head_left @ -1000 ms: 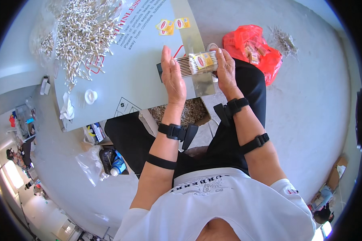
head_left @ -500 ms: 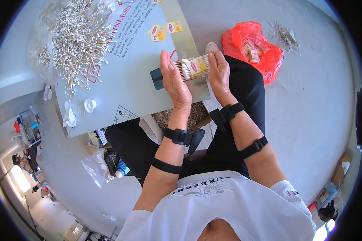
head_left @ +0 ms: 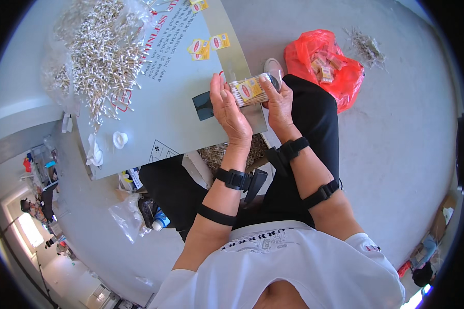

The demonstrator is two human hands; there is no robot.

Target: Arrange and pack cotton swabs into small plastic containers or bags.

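Between my two hands lies a flat bundle of cotton swabs [head_left: 256,99] with a yellow and white label card [head_left: 249,89] on top. My right hand [head_left: 280,103] grips its right end, thumb on top and fingers beneath. Against the left swab tips rests the palm side of my left hand [head_left: 231,114], its fingers stretched out. A dark, shiny, rounded thing [head_left: 274,81] shows beside my right fingers; its kind cannot be made out. Below the bundle is the metal-topped table [head_left: 185,131], with a dark rectangular patch [head_left: 203,106] left of my left hand.
Loose cotton swabs [head_left: 105,56] spill from a clear bag at the table's far left. More label cards [head_left: 219,41] lie near its right edge. A small white round dish [head_left: 119,139] sits at the left. Right, on the floor, a red plastic bag [head_left: 299,51] holds swab packs.
My right fingers have shifted around the swab bundle, and the dark rounded thing now shows beside them. My left hand has moved slightly right and nearer, still with straight fingers.
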